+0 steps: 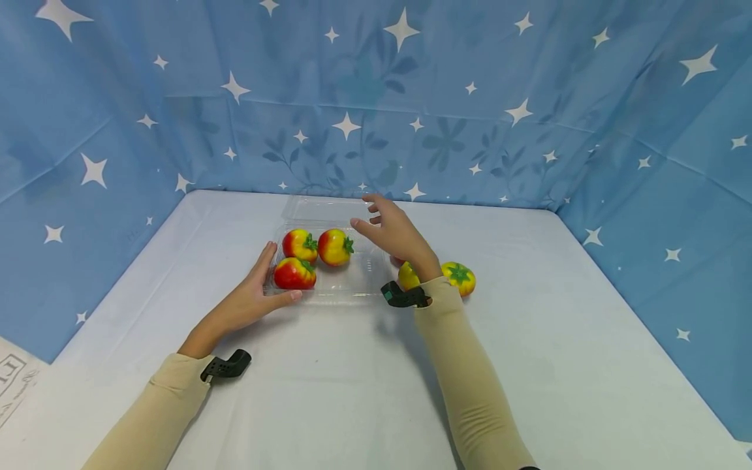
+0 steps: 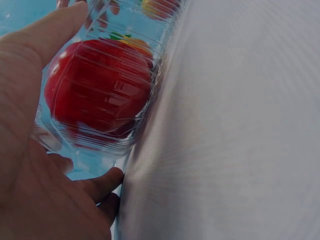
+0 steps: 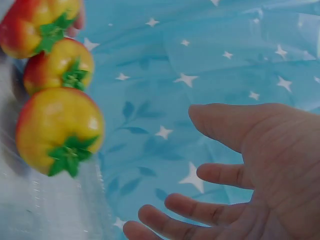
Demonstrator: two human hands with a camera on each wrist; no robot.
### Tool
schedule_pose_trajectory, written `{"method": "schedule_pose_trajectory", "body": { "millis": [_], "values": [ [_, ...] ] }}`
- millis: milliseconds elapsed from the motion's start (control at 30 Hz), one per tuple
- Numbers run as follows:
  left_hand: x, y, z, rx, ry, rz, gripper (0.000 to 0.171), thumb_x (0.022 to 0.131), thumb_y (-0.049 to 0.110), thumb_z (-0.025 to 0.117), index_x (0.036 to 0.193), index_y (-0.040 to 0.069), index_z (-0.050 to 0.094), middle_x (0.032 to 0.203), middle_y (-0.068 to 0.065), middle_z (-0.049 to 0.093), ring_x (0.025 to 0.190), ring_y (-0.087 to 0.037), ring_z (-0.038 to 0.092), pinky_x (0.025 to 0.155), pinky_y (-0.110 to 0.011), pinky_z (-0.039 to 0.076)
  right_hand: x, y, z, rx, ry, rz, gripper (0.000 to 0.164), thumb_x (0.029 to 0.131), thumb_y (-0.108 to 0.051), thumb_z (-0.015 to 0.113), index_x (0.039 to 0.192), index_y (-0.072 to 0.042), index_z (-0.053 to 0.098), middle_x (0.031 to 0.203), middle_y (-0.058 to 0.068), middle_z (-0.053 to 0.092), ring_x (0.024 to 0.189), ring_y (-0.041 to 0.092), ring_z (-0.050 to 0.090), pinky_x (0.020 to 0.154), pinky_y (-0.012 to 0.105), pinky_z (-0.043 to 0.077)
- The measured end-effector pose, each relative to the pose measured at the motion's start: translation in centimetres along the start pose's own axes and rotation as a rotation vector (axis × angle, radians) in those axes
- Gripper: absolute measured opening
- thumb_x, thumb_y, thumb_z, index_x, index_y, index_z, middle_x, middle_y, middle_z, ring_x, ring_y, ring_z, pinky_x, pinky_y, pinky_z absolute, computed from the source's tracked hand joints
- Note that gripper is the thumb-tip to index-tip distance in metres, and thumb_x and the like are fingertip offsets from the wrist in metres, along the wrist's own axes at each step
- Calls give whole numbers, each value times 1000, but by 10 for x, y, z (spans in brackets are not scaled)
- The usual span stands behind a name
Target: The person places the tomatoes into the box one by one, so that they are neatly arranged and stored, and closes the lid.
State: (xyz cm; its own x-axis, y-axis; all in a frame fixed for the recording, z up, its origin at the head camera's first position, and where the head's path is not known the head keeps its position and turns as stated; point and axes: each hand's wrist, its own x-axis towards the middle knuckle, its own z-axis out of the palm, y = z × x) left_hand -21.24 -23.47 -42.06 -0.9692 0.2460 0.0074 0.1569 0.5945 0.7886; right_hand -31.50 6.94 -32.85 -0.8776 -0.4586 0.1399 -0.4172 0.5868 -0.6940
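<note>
A clear plastic clamshell box (image 1: 352, 284) lies open, its lid (image 1: 329, 207) folded away at the back. Three red-and-yellow artificial fruits (image 1: 335, 247) with green leafy caps sit in its left half. My left hand (image 1: 252, 300) rests along the box's left end, fingers extended and thumb at the near corner. In the left wrist view one red fruit (image 2: 100, 85) shows through the ribbed wall beside that thumb. Above the box's right side, my right hand (image 1: 396, 232) hovers with fingers spread apart and nothing in them; the right wrist view shows its bare palm (image 3: 290, 155).
Right of the box, more fruits lie on the white-covered table (image 1: 558, 326): a yellow one (image 1: 460, 279) and others partly hidden behind my right wrist. Blue star-patterned cloth (image 1: 364, 98) hangs behind and along both sides. Each wrist carries a black strap mount (image 1: 226, 365).
</note>
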Motion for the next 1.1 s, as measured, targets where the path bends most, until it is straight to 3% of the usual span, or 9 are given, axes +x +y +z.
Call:
{"method": "schedule_pose_trajectory", "body": {
  "millis": [533,767,1100],
  "values": [
    [-1,1,1,-8,-7,-6,122,95,56,76,173,16,-10,179,-10,-12,163,-41,-1,122,-74,12,-23,4,-41,70,86,-21,67,108,-42,64,164,-12,41,157,17,48,138,35,57,112,55,49],
    [0,2,2,-2,-6,-11,123,95,58,75,172,16,-11,179,-10,-12,163,-41,-1,122,-74,13,-34,21,-52,49,69,-3,69,107,-44,64,165,-14,39,160,17,47,141,37,54,113,56,49],
    [0,0,1,-14,-1,-13,122,95,57,75,172,15,-10,179,-10,-12,163,-40,-3,123,-73,12,-50,55,-77,93,63,88,73,106,-47,65,166,-19,38,162,17,44,147,37,47,117,63,41]
  ]
}}
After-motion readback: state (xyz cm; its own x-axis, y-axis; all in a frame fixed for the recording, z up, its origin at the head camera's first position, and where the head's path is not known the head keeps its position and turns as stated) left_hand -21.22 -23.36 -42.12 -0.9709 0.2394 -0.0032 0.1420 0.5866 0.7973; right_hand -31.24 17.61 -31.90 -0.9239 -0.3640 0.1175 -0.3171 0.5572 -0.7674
